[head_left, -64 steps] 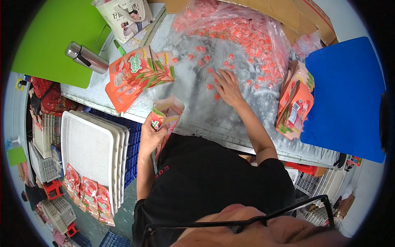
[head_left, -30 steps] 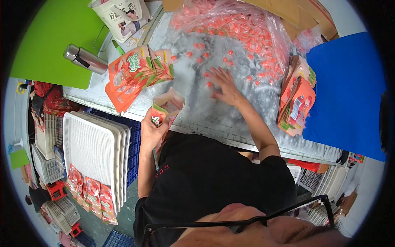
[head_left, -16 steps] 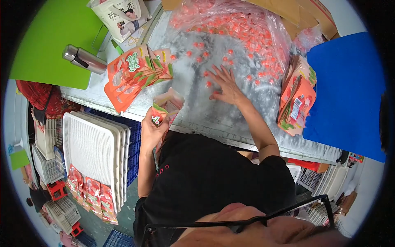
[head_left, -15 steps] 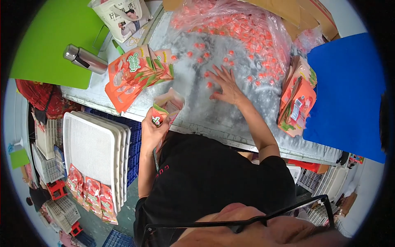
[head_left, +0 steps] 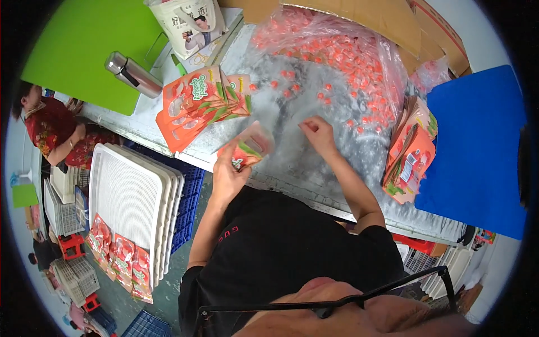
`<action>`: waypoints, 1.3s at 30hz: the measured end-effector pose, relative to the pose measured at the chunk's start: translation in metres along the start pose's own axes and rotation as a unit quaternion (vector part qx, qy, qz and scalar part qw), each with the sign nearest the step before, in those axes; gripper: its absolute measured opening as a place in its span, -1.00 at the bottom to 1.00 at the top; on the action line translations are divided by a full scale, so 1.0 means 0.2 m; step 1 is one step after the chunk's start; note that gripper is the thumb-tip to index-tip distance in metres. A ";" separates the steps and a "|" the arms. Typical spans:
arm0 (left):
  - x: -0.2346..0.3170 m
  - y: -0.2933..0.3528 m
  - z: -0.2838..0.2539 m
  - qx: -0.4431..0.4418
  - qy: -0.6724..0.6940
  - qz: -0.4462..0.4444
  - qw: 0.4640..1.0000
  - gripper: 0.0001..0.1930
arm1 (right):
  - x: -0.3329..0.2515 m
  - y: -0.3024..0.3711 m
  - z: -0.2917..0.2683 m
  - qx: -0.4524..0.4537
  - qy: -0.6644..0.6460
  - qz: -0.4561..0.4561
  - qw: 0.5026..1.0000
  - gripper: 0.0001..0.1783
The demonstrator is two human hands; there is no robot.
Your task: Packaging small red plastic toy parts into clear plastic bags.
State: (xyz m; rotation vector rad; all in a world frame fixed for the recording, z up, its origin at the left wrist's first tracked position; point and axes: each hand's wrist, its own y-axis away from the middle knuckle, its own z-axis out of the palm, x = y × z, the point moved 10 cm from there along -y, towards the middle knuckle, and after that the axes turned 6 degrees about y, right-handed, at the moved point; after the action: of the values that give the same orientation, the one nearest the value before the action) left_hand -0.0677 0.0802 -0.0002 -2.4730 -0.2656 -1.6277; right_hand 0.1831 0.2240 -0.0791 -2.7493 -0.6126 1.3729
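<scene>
My left hand (head_left: 227, 178) is closed round the side of a red and beige pouch (head_left: 254, 147), held tilted over the table's near edge. Opposite it, my right hand (head_left: 318, 136) is drawn together with the fingertips curled in. Whatever they may hold is hidden. Several small red pieces in clear wrappers (head_left: 328, 87) lie loose on the grey table (head_left: 292, 163) beyond my right hand. Farther back, a large heap of the same pieces (head_left: 359, 67) spills from a clear plastic bag (head_left: 396, 70). Flat pouches (head_left: 188, 106) are fanned out left of my left hand.
At right, another pouch stack (head_left: 407, 157) sits beside a blue board (head_left: 471, 157). A steel flask (head_left: 135, 76), a white carrier bag (head_left: 188, 25) and a green board (head_left: 90, 50) are at left. Stacked white trays (head_left: 126, 191) bear filled pouches. A person (head_left: 62, 129) sits far left.
My right hand has drawn back and its spread fingers have closed; two wrapped pieces beside it are gone from the table. My left hand has raised and tilted the pouch to the right.
</scene>
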 end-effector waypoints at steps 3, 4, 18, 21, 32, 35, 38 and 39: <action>0.05 -0.01 0.05 0.002 -0.072 0.060 0.996 -0.36 | -0.17 -0.03 0.01 -0.049 -0.152 0.070 0.985 -0.86; 0.11 0.00 0.06 0.014 -0.120 0.116 0.986 -0.32 | -0.33 -0.03 0.02 -0.084 -0.193 0.010 0.978 -0.87; 0.13 0.02 0.19 -0.014 -0.072 0.116 0.990 -0.27 | -0.94 -0.04 0.02 0.010 -0.073 -0.123 0.990 -0.87; 0.04 0.01 0.20 -0.023 0.039 0.010 0.999 -0.30 | -0.94 -0.04 0.01 0.001 -0.207 -0.113 0.972 -0.87; -0.11 0.03 0.15 0.051 0.242 -0.022 0.969 -0.47 | -0.90 -0.06 -0.07 0.011 -0.152 -0.253 0.955 -0.79; -0.02 0.03 0.06 0.075 0.213 0.009 0.974 -0.50 | -0.54 -0.32 -0.02 0.136 0.032 -0.222 0.965 -0.57; 0.01 0.02 0.02 0.076 0.216 0.012 0.973 -0.51 | -0.29 -0.56 0.08 0.174 0.201 -0.166 0.950 -0.33; 0.01 0.02 0.01 0.080 0.214 0.013 0.973 -0.51 | -0.23 -0.63 0.16 0.136 0.254 -0.137 0.948 -0.23</action>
State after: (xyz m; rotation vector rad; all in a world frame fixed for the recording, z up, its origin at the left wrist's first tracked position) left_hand -0.0640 0.0768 0.0003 -1.9387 -0.2871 -1.9845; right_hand 0.0904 0.3193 -0.0413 -2.5162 -0.6723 0.6008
